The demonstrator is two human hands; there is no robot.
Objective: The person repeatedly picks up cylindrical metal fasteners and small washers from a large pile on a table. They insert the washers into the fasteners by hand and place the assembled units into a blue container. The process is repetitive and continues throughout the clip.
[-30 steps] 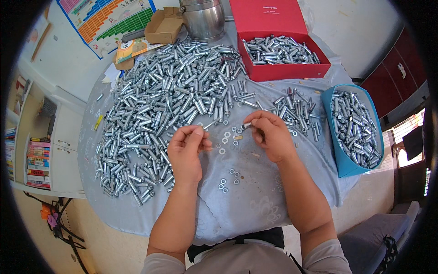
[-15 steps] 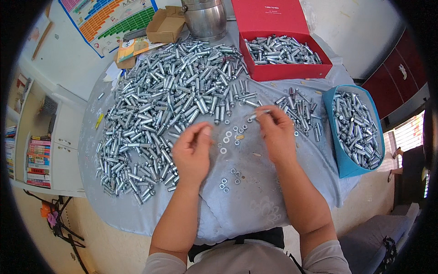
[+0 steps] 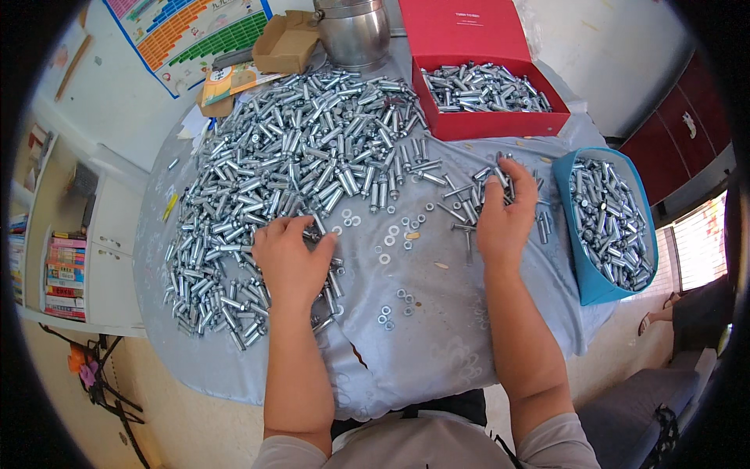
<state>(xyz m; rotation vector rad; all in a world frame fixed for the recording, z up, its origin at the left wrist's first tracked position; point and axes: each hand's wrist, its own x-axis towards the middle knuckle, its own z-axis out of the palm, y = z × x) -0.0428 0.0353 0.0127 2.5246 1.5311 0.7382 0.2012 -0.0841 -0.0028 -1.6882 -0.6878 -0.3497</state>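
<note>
A round table under pale blue cloth (image 3: 437, 344) fills my head view. My left hand (image 3: 291, 262) rests curled on the big bolt heap's (image 3: 289, 168) near edge; my right hand (image 3: 506, 215) — fingers bent — picks among the small bolt cluster (image 3: 469, 195) at right, grip hidden.

— What lies where on the table (image 3: 437, 352)?

— The big heap of bolts (image 3: 281, 172) covers its left and middle; behind the heap stand a metal pot (image 3: 355, 31) and, to its left, a cardboard box (image 3: 285, 47); right of the pot sits an open box (image 3: 488, 121) with bolts in it.

— And the right edge?

— A bin (image 3: 598, 285) full of bolts stands there; a smaller cluster of bolts (image 3: 476, 195) lies between it and the heap.

— The hands?

— The left hand (image 3: 291, 262) rests on the heap's near edge; the right hand (image 3: 506, 215) lies on the smaller cluster; loose washers (image 3: 394, 238) lie scattered between the two, with more nearer the person.
</note>
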